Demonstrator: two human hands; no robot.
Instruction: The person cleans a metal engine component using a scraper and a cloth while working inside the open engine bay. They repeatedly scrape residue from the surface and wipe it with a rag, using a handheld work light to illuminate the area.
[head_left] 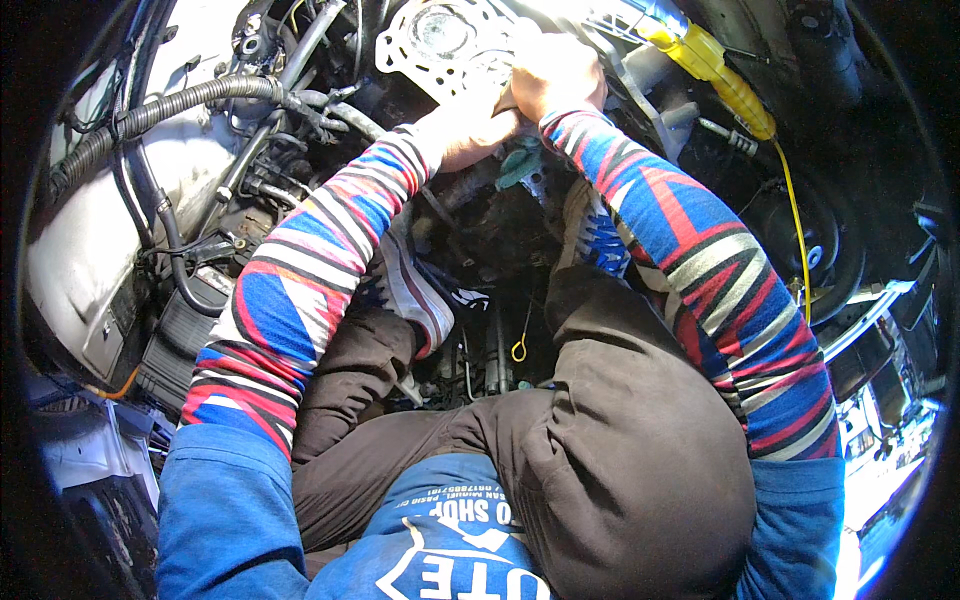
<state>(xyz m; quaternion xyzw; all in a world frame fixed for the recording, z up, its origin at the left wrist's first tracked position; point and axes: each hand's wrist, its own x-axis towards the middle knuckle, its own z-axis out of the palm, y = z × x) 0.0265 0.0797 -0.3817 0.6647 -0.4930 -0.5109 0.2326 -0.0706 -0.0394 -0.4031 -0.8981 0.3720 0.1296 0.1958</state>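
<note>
At the top of the view, a pale metal engine block (388, 50) shows a flat face with a round cylinder opening. My left hand (470, 132) lies at its near edge, fingers curled and partly hidden. Touching it or very close, my right hand (558, 75) is closed like a fist just right of the block. What either hand grips is hidden beneath the fingers, and glare washes out the spot above them. A teal piece (519, 165), too dim to name, sits just below the hands.
I sit inside an engine bay, my shoes (415, 300) between hoses and metal parts. A thick corrugated hose (190, 105) crosses at left. A yellow work light (705, 60) lies at upper right, its yellow cord (795, 215) running down. A yellow-looped dipstick (519, 350) stands between my legs.
</note>
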